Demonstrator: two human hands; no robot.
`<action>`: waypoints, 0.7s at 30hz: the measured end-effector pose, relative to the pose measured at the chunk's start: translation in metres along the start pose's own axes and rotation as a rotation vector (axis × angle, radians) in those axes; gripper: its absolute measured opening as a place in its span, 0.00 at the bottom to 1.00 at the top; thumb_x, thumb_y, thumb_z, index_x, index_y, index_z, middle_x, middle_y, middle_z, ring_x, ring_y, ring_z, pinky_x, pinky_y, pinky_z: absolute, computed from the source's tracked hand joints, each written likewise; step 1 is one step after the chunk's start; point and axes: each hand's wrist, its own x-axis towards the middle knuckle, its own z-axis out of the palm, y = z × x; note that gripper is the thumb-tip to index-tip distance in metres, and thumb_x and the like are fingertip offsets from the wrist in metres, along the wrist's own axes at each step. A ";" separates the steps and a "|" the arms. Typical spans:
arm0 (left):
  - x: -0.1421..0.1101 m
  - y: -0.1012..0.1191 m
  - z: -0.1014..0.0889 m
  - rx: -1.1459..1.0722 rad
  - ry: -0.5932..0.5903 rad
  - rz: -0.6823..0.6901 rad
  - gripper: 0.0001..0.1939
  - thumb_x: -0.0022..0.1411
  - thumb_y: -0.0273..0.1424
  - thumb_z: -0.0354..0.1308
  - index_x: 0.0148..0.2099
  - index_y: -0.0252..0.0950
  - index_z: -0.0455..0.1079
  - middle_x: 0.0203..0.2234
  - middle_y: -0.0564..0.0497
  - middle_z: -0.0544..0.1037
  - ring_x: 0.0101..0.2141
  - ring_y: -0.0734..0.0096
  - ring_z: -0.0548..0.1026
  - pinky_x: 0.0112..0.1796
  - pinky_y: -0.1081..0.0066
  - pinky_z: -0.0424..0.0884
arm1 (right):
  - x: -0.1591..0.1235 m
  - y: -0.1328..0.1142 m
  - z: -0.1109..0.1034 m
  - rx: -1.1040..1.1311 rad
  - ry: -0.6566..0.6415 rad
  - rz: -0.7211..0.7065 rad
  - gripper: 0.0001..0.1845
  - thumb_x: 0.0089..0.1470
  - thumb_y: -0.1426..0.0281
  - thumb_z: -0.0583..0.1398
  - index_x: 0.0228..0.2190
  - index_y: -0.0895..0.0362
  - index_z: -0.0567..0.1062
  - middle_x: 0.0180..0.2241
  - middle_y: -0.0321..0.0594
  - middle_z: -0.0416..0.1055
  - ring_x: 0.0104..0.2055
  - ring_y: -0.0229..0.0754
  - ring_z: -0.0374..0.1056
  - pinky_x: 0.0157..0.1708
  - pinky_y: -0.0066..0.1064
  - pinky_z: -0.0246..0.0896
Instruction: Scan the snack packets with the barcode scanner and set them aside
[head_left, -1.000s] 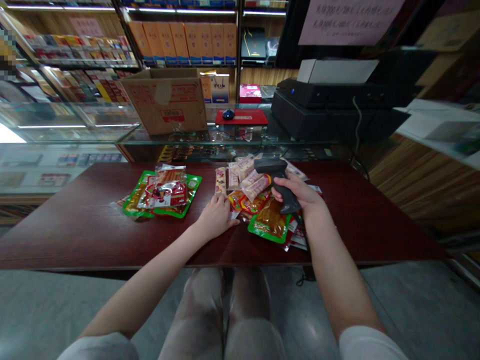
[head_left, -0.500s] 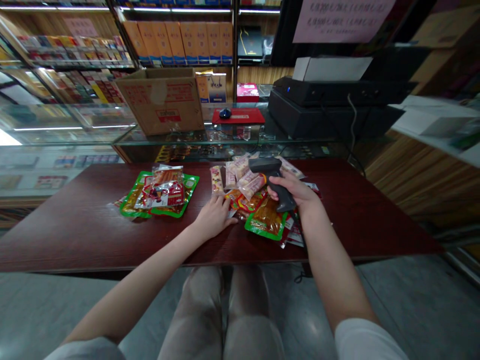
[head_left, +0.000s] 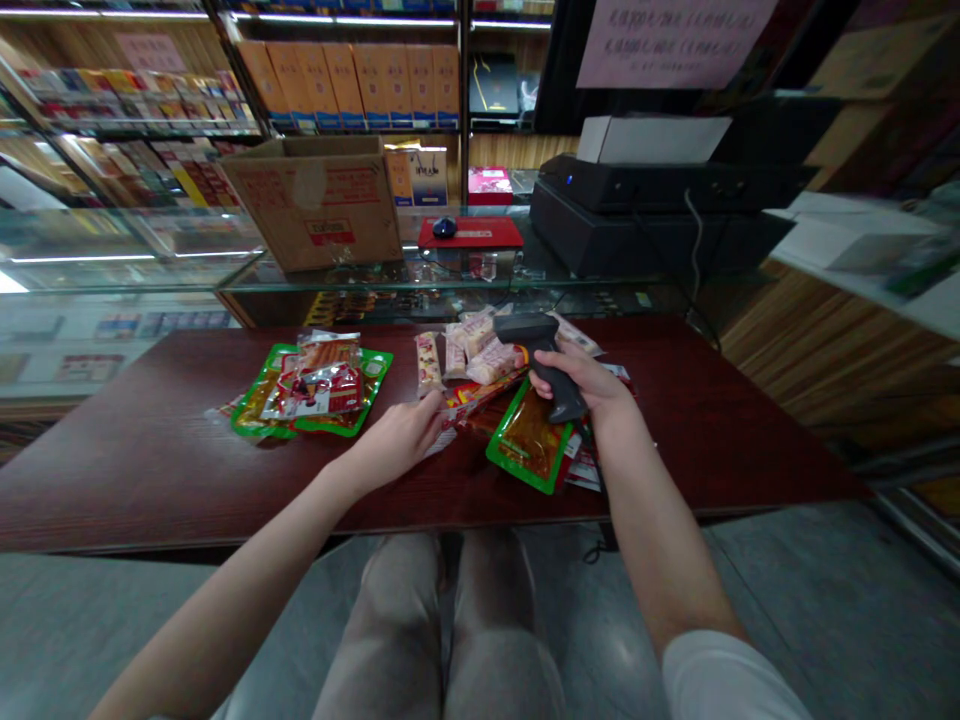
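Note:
My left hand pinches the end of a red and orange snack packet, its near edge tilted up off the pile. Wrapped around the handle of a black barcode scanner is my right hand; the scanner's head points left above the packets. Below the scanner lies a green-edged snack packet, with red and white packets partly under it. Several pale wrapped bars are heaped behind the red packet, and one single bar lies to their left.
At the left of the dark red table is a stack of green-edged and red packets. Behind stands a glass counter with a cardboard box, a mouse on a red box, and black till equipment.
My left hand has closed on the red and orange packet and lifted its near edge, drawing slightly left. The right hand still holds the scanner in nearly the same place.

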 end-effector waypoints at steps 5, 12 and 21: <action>0.002 -0.020 -0.027 -0.442 0.181 -0.038 0.12 0.68 0.40 0.47 0.39 0.39 0.64 0.26 0.53 0.73 0.27 0.69 0.72 0.29 0.71 0.69 | -0.003 -0.004 -0.002 0.089 0.015 -0.073 0.24 0.44 0.56 0.69 0.39 0.54 0.68 0.27 0.34 0.71 0.19 0.32 0.55 0.16 0.26 0.51; 0.041 -0.053 -0.017 -0.786 0.373 -0.258 0.16 0.59 0.46 0.56 0.30 0.39 0.61 0.21 0.57 0.66 0.24 0.74 0.65 0.26 0.73 0.65 | -0.005 -0.007 -0.001 0.093 0.044 -0.147 0.24 0.45 0.57 0.68 0.39 0.54 0.68 0.36 0.40 0.75 0.19 0.30 0.54 0.16 0.27 0.49; 0.067 -0.060 0.000 -1.041 0.554 -0.128 0.24 0.47 0.44 0.70 0.31 0.38 0.57 0.26 0.57 0.72 0.27 0.76 0.71 0.29 0.75 0.69 | -0.002 -0.003 -0.005 0.141 0.014 -0.101 0.24 0.45 0.58 0.69 0.39 0.55 0.67 0.36 0.40 0.76 0.19 0.30 0.57 0.17 0.26 0.51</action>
